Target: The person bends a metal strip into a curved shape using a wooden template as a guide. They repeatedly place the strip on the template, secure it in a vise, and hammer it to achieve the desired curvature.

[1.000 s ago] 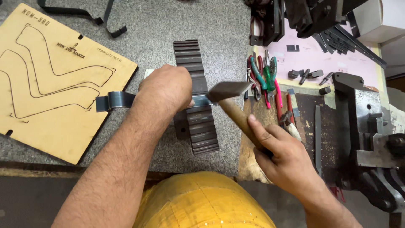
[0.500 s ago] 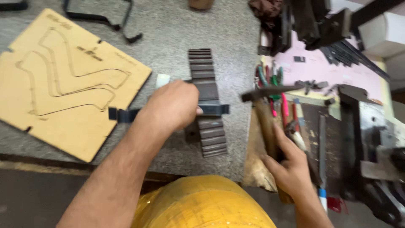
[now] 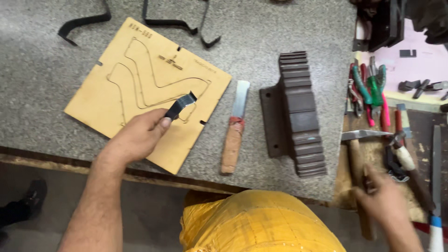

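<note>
The left hand [image 3: 140,137] grips one bent metal strip [image 3: 181,105] over one wooden board [image 3: 93,100]. The right hand [image 3: 385,200] grips one hammer [image 3: 357,158] at the bench's [image 3: 261,28] right edge.

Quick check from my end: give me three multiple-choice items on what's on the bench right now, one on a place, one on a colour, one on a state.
1. Where is the metal strip?
A. over the wooden template board
B. on the grooved block
C. among the pliers

2. What colour is the wrap where the knife blade meets its handle?
A. blue
B. red
C. white

3. What is the hammer doing?
A. raised in the air
B. lying on the wooden block at the right
C. resting on the template

Answers: 1 A, the left hand pinches the strip above the wooden template board. 2 B, a red band shows there. 3 B, it lies flat with the right hand at its handle.
</note>
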